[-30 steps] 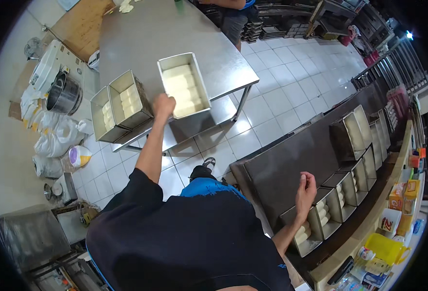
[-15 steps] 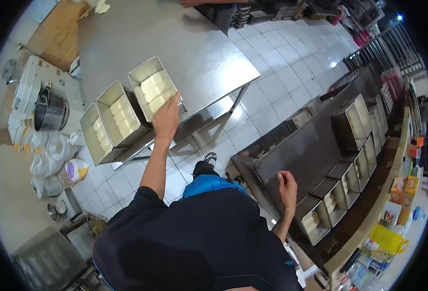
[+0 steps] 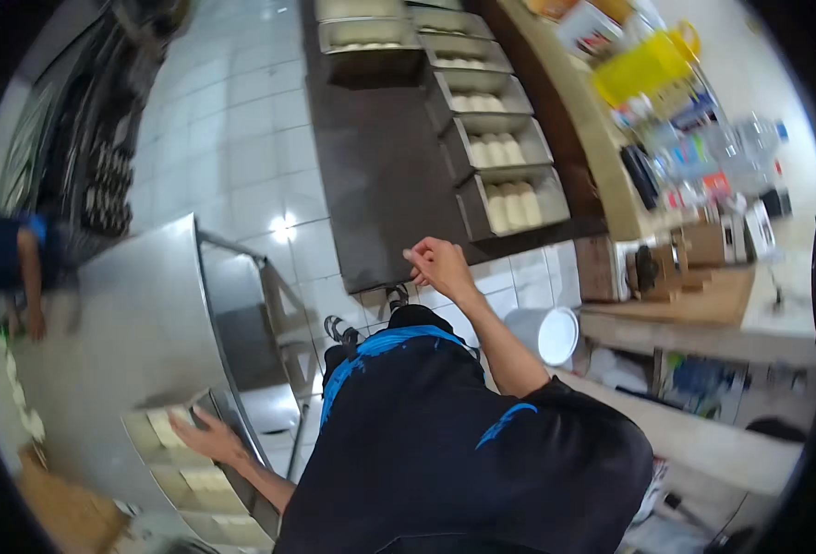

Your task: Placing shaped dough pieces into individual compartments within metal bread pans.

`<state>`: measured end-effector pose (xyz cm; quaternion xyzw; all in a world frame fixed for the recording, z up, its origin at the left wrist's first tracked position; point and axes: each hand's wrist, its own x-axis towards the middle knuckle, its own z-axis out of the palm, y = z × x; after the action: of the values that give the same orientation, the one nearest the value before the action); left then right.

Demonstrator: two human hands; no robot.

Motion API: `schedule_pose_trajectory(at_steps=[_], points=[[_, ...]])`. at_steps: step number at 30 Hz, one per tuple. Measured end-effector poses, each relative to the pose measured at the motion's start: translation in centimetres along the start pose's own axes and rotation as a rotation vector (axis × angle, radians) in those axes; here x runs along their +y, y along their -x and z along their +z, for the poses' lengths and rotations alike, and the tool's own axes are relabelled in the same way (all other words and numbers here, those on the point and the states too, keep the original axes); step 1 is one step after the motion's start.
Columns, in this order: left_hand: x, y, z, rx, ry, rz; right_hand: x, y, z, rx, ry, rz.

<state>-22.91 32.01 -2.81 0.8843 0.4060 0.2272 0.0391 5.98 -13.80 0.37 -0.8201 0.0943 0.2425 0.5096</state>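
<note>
My left hand is over the near end of a metal loaf tin on the steel table, its fingers stretched and thumb apart. Pale dough lies in that tin; whether my fingers touch the rim is blurred. More tins with dough pieces stand beside it, one of them a tin nearer my body. My right hand hovers in front of me by the end of a dark bench, fingers curled in, with nothing visible in them. Close by on the bench, a tin holds rolled dough pieces.
Several dough tins line the bench's right side. A steel table is at my left, with another person at its far side. A white bucket stands on the floor at right. A cluttered ledge holds bottles and a yellow jug.
My view has swung right, bringing the dark bench in front and the steel table to the left. My right hand has come up near the bench's end; my left hand stays by the table tins.
</note>
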Motion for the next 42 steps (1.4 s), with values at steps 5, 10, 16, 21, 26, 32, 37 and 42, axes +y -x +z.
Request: schedule_pose_trajectory(at_steps=[5,10,16,21,26,32,37,42], points=[[6.4,0.1,1.1,0.118,0.159,0.072,3.5,-3.8,-5.1,0.723,0.179,-0.544],[10.8,2.8,4.0,-0.183,0.46,0.117,0.9,-9.2,-11.1,0.812,0.32,-0.508],[13.3,9.6,7.2,-0.639,0.62,0.013,-6.7,-29.6,-5.7,0.412,0.389,-0.622],[-2.1,27.4,10.9,-0.936,0.744,-0.601,-17.2,-40.4,-3.4,0.48,0.674,-0.628],[0.4,16.2,18.2,-0.634,0.856,-0.536,-23.5,-44.6,0.7,0.493,0.812,-0.498],[2.5,3.2,21.0,-0.6,0.903,-0.303,-20.2,-52.1,1.9,0.619,1.017,-0.44],[1.6,2.9,20.6,-0.685,0.911,-0.237,-18.4,-42.5,6.7,0.575,0.516,-0.585],[8.2,1.1,24.8,-0.94,1.0,-0.057,-4.1,-39.9,-2.9,0.289,0.493,-1.027]])
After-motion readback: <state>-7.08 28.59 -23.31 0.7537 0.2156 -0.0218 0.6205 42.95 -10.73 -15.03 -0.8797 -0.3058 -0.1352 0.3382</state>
